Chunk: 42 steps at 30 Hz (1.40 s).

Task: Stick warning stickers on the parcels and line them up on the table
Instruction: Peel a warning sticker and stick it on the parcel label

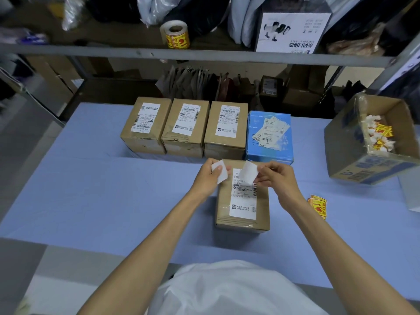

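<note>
Grip: left hand pinches white backing; right hand pinches sticker.
Handling: thin, limp, likely tacky; best held by edges.
Below: parcel.
Beyond: parcel row.

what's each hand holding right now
Left hand: closed, pinching a white paper piece.
Right hand: closed, pinching another white piece above the parcel.
</note>
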Available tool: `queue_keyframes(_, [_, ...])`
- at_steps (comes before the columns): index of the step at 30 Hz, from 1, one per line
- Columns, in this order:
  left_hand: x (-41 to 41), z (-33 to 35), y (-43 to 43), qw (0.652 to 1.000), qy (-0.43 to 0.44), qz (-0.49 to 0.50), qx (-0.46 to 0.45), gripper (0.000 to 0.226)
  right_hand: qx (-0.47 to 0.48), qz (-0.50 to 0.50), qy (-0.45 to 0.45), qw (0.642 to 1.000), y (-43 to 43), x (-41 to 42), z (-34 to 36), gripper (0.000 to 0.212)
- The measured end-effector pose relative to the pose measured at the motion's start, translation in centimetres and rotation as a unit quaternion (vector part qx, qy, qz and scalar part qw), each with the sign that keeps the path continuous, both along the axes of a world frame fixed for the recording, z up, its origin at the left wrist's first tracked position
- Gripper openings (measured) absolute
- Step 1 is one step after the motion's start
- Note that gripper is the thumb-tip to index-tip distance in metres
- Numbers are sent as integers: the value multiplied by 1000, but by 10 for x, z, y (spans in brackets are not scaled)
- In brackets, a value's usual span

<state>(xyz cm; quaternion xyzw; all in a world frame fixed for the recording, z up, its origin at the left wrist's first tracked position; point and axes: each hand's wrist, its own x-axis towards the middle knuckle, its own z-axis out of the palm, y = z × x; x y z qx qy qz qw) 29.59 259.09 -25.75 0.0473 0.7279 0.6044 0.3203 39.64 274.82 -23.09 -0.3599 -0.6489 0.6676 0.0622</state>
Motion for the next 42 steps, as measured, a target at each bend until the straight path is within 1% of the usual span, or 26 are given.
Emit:
queue_keyframes(2, [3,4,2,1000,-15,-1,12,22,2,4,-1,1000,-3,-1,1,12])
queue_keyframes(4, [6,8,4,1000,-6,0,-3,28,-1,2,4,1000,-6,-3,2,13])
queue_keyframes(5, [6,8,4,1000,5,2,-17,29,-2,-1,4,1000,-7,-4,2,13])
queue_keyframes(7, [7,8,4,999,29,12,-44,21,-2,-7,1,1000,-9,-4,1,12])
queue_keyframes(8, [8,9,4,997,42,17,-63,23,-2,-9,1,1000,-10,-5,1,12])
queue_keyframes(10, [8,8,2,990,81,23,-110,37,0,-7,1,1000,-11,-5,0,11])
queue_keyframes(11, [8,8,2,989,95,22,-115,38,2,-6,1,1000,-11,-5,0,10])
queue_keyframes(12, [8,8,2,989,99,16,-112,34,3,-5,0,1000,-12,-5,0,9])
queue_keyframes(14, [8,10,4,992,74,0,-101,20,2,-8,-2,1000,-13,-6,0,8])
queue_keyframes(15, [9,11,5,993,58,-7,-100,20,1,-11,-2,1000,-14,-7,0,8])
queue_keyframes(17, [9,12,5,993,43,-15,-105,27,2,-13,-2,1000,-15,-8,0,9])
queue_keyframes(20, [12,15,4,991,77,-21,-107,26,0,-15,-1,1000,-18,-9,0,11])
queue_keyframes(22, [15,16,3,986,125,-24,-110,26,3,-18,-4,1000,-19,-9,-1,10])
queue_keyframes(24, [19,17,4,972,191,-38,-135,24,8,-24,-7,1000,-20,-10,-2,9])
queue_keyframes(26, [23,18,8,935,282,-78,-198,8,17,-29,-9,999,-22,-10,-3,10])
queue_keyframes(27, [24,19,10,913,329,-101,-218,12,26,-32,-10,999,-23,-10,-3,11])
queue_keyframes(28, [26,18,12,895,364,-126,-225,23,37,-35,-11,999,-24,-11,-3,12])
queue_keyframes(29, [27,18,14,882,388,-143,-225,27,44,-37,-12,998,-25,-11,-3,12])
queue_keyframes(30, [27,18,16,873,406,-150,-222,25,45,-39,-14,998,-26,-12,-2,12])
queue_keyframes(32, [28,17,17,864,428,-157,-214,14,40,-45,-12,998,-26,-12,-3,11])
queue_keyframes(35, [28,14,18,867,433,-148,-199,5,39,-53,-4,998,-26,-11,-6,10])
queue_keyframes(39, [21,12,17,891,393,-116,-197,5,37,-58,15,998,-26,-7,-7,10])
queue_keyframes(41, [17,10,15,910,353,-99,-193,6,22,-68,29,997,-25,-5,-6,11])
queue_keyframes(42, [16,9,14,931,310,-82,-176,6,26,-77,31,996,-23,-4,-6,9])
